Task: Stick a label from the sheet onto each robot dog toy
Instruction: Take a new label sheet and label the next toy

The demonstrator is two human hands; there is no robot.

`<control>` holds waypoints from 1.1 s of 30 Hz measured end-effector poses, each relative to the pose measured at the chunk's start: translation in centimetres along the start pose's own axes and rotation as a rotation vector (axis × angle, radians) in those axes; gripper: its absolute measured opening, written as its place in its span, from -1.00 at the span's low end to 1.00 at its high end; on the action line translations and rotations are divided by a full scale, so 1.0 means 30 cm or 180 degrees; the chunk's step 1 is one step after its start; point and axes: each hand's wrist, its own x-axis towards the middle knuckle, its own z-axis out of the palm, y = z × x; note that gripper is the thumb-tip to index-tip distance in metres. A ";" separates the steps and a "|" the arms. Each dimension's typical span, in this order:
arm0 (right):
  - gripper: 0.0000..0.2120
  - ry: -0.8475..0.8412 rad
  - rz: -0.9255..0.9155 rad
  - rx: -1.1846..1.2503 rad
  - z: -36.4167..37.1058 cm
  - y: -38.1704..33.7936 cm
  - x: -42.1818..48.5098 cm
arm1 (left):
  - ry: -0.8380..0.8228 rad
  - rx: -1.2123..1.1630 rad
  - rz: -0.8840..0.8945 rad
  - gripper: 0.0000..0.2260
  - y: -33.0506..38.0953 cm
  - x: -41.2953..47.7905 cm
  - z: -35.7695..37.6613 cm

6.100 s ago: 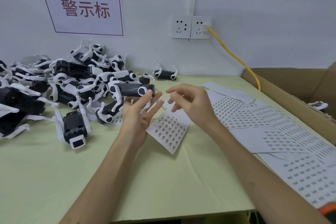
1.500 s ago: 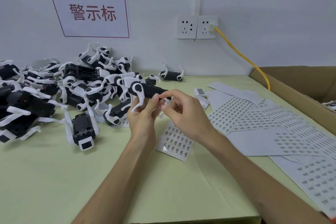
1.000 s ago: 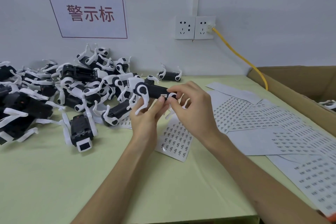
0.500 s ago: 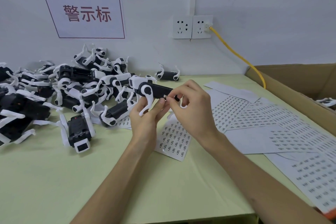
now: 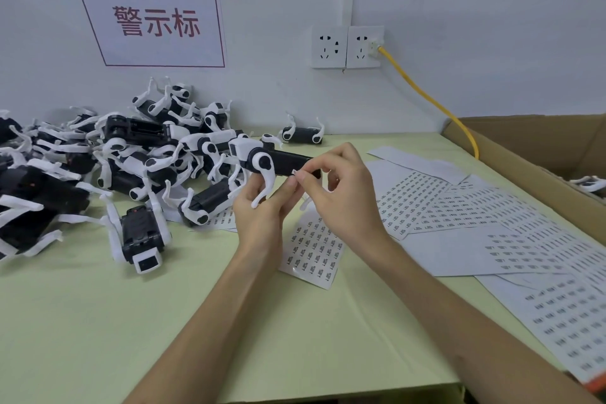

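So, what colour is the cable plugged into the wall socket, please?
Yellow cable, clearest in the head view.

**Robot dog toy held up, label at its flank**

Lying level above the table, black-bodied robot dog toy (image 5: 278, 162) with white legs dangling. Sitting against its side, a tiny white label (image 5: 294, 171). Resting flat beneath, label sheet (image 5: 314, 249), rows printed.

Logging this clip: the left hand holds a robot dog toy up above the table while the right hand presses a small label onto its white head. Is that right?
Not quite. In the head view the right hand presses the label onto the black body of the robot dog toy, not its white head. The left hand does hold the toy up above the table.
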 end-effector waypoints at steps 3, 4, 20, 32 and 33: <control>-0.93 0.0021 -0.0096 -0.0190 0.004 0.006 -0.001 | 0.0017 0.0029 -0.0017 -0.69 0.012 -0.011 0.012; -0.93 0.0050 -0.0124 -0.0237 0.006 0.009 -0.001 | 0.0032 0.0023 -0.0013 -0.66 0.012 -0.010 0.011; -0.91 0.0480 -0.0230 -0.0404 0.038 0.029 -0.019 | -0.0086 0.0328 0.0287 -0.75 0.001 -0.005 0.009; -0.81 0.0801 -0.0252 -0.0350 0.037 0.024 -0.022 | -0.0152 0.0322 0.0242 -0.67 -0.004 -0.004 0.002; -0.76 0.0874 -0.0249 -0.0325 0.035 0.023 -0.021 | -0.0163 0.0341 0.0245 -0.73 -0.005 -0.004 0.001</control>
